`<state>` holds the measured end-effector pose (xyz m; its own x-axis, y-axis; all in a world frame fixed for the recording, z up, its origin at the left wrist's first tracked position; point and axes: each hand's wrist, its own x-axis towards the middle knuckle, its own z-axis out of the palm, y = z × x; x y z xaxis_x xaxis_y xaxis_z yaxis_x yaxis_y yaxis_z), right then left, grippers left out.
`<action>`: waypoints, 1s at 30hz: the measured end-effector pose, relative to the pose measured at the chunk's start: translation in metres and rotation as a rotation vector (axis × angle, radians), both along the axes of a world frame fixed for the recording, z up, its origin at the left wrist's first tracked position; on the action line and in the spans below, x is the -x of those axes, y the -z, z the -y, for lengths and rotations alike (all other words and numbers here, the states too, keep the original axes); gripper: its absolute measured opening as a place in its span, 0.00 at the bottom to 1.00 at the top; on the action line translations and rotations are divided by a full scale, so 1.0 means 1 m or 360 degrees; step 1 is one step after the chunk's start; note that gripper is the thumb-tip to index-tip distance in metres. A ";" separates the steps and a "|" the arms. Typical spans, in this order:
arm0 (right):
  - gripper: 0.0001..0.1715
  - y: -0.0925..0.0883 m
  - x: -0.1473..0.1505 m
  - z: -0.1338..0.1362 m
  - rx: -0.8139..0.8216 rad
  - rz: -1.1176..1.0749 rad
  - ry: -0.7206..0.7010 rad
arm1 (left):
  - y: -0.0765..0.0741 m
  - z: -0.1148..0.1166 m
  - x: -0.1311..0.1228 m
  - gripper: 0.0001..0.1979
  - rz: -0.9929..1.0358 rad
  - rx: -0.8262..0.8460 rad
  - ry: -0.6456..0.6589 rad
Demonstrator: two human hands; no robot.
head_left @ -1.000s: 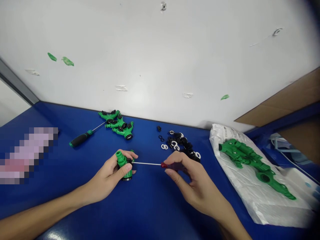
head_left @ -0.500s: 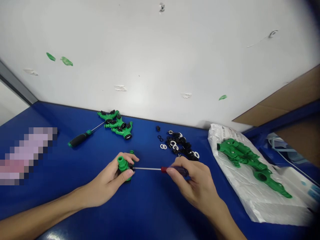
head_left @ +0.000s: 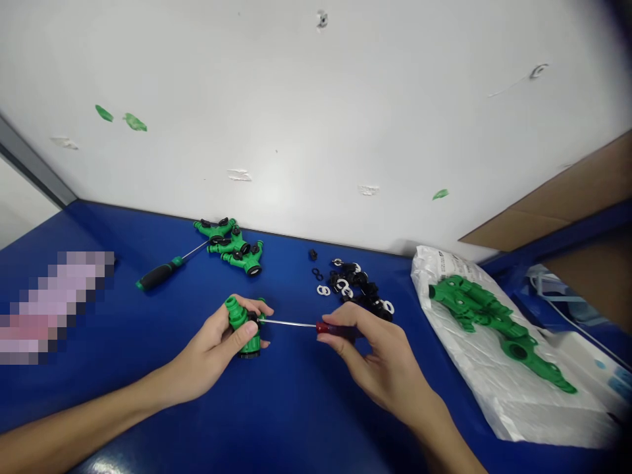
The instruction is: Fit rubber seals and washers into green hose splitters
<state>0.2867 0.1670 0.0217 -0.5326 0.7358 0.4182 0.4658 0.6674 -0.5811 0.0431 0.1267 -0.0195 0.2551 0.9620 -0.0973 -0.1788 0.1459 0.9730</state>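
My left hand [head_left: 220, 345] is wrapped round a green Y-shaped hose connector [head_left: 251, 345], thumb pressed over its front near a black part. In my right hand [head_left: 380, 359] is a screwdriver [head_left: 326, 328] with a dark red handle, held between thumb and fingers. Its thin metal shaft points left, and the tip meets the connector beside my left thumb. Several finished-looking green connectors with black knobs [head_left: 241, 260] lie behind my left hand. A second screwdriver [head_left: 160, 273], green and black, lies on the blue table with its tip by them.
Loose black fittings and white rings [head_left: 363, 286] are scattered beyond my right hand. On the right, a white padded bag [head_left: 474, 368] carries several green connector bodies [head_left: 474, 303]. A white wall [head_left: 296, 118] rises behind the blue table [head_left: 276, 408]; cardboard [head_left: 543, 191] stands at the right.
The connector has turned upward in my left hand, so more of its body and black lower end shows. My right hand and the screwdriver have moved slightly up and left.
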 end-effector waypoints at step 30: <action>0.05 0.003 -0.004 0.003 -0.0331 0.0221 -0.0105 | 0.001 0.000 0.004 0.06 -0.0208 -0.0144 0.0047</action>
<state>0.2904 0.1643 0.0190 -0.6395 0.6035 0.4764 0.4832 0.7974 -0.3615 0.0393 0.1269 -0.0210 0.2744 0.9606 -0.0447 -0.0468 0.0597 0.9971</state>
